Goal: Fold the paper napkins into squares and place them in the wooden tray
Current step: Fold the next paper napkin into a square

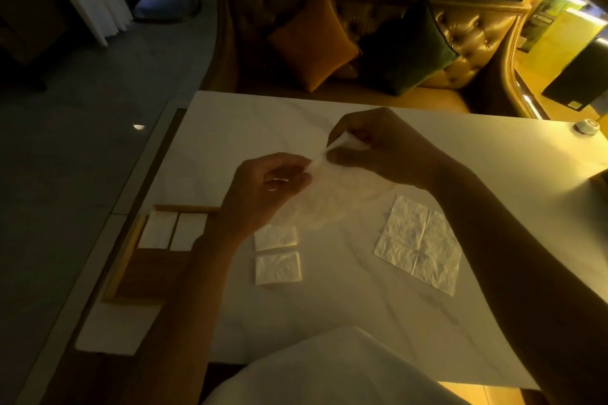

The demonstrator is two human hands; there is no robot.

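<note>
Above the surface (246, 115), left hand (266, 194) and right hand (378, 148) pinch one limp napkin (329, 197); wooden tray (121, 260) holds two squares (158, 228), two loose squares (275, 236) await placing, one flat napkin (419, 245) awaits folding.

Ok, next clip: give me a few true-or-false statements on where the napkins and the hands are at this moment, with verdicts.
1. The left hand and the right hand both pinch the held napkin above the table. True.
2. The wooden tray has no napkins in it. False: two tray napkins lie side by side at its far end.
3. Two small folded squares lie on the table, outside the tray. True.
4. The creased open napkin lies inside the tray. False: it lies flat on the table on the right-hand side, away from the tray.
</note>
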